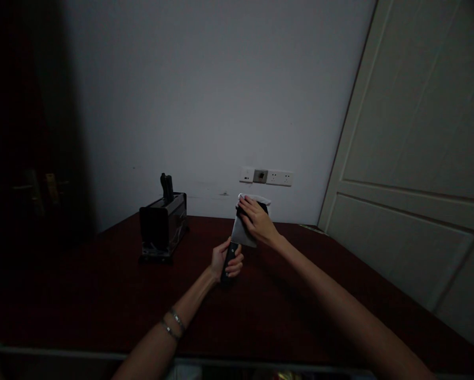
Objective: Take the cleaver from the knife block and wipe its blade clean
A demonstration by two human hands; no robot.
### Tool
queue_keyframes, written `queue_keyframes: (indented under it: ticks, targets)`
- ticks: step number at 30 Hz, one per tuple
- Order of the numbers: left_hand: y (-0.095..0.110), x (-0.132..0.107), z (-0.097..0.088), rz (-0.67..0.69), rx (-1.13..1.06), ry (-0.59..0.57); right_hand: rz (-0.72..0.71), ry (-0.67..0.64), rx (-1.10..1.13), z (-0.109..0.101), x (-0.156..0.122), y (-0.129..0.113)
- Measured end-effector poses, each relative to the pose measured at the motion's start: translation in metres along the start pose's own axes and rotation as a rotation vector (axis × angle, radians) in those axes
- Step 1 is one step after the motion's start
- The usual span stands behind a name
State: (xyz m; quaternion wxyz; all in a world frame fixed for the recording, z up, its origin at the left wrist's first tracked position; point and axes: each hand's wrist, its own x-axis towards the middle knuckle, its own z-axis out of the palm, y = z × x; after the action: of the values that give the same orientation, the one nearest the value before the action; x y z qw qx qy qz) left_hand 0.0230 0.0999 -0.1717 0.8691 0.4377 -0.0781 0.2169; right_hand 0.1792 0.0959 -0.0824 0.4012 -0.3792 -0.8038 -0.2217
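Observation:
A cleaver (242,233) with a broad grey blade and a black riveted handle is held up over the dark red table, blade tilted up and away from me. My left hand (220,259) is wrapped around the handle. Near the blade's far end, my right hand (258,219) presses a white-and-black cloth (263,200) against the metal, its fingers laid over the fabric. Part of the blade and most of the cloth are hidden behind that hand.
On the left of the table (205,316) stands a black knife block (163,227) with dark handles (167,186) sticking out of its top. Wall sockets (266,177) sit behind my hands. A pale panelled door (411,158) rises along the right side.

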Motion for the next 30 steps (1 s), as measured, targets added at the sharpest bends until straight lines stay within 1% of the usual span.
queue_keyframes:
  ticks: [3, 5, 7, 11, 13, 14, 16, 19, 21, 23, 27, 28, 30]
  targets:
    - [-0.001, 0.000, -0.003, 0.010, -0.005, 0.006, -0.069, -0.086, 0.036, 0.007, -0.026, -0.025]
    - [-0.001, 0.000, -0.003, 0.009, -0.001, -0.002, -0.110, -0.134, 0.046, 0.006, -0.031, -0.029]
    - [-0.001, 0.001, -0.002, 0.004, 0.006, -0.018, -0.111, -0.127, 0.037, 0.001, -0.021, -0.020]
    - [0.000, 0.001, 0.004, -0.018, 0.021, -0.043, 0.002, 0.011, 0.001, -0.010, 0.013, 0.011]
    - [0.000, 0.001, 0.005, -0.022, 0.024, -0.045, 0.039, 0.052, -0.006, -0.011, 0.015, 0.014]
    - [-0.001, 0.001, 0.005, -0.022, 0.023, -0.045, 0.042, 0.052, -0.006, -0.009, 0.009, 0.010]
    - [-0.001, 0.001, 0.003, -0.017, 0.017, -0.040, 0.021, 0.016, -0.002, -0.005, -0.010, -0.005]
    - [-0.001, 0.001, -0.001, 0.012, 0.004, -0.028, -0.052, -0.095, 0.017, 0.001, -0.040, -0.029]
    - [-0.001, 0.002, -0.002, 0.020, 0.002, -0.029, -0.097, -0.140, 0.027, 0.001, -0.044, -0.030]
    - [-0.001, 0.002, -0.001, 0.012, 0.003, -0.041, -0.089, -0.113, 0.020, -0.002, -0.032, -0.018]
    - [-0.001, 0.001, 0.002, 0.000, 0.008, -0.053, 0.027, 0.036, -0.006, -0.009, 0.008, 0.017]
    - [-0.001, 0.001, 0.003, -0.002, 0.010, -0.051, 0.044, 0.058, -0.009, -0.009, 0.013, 0.020]
    - [-0.001, 0.001, 0.003, -0.005, 0.009, -0.044, 0.050, 0.074, -0.010, -0.006, 0.010, 0.015]
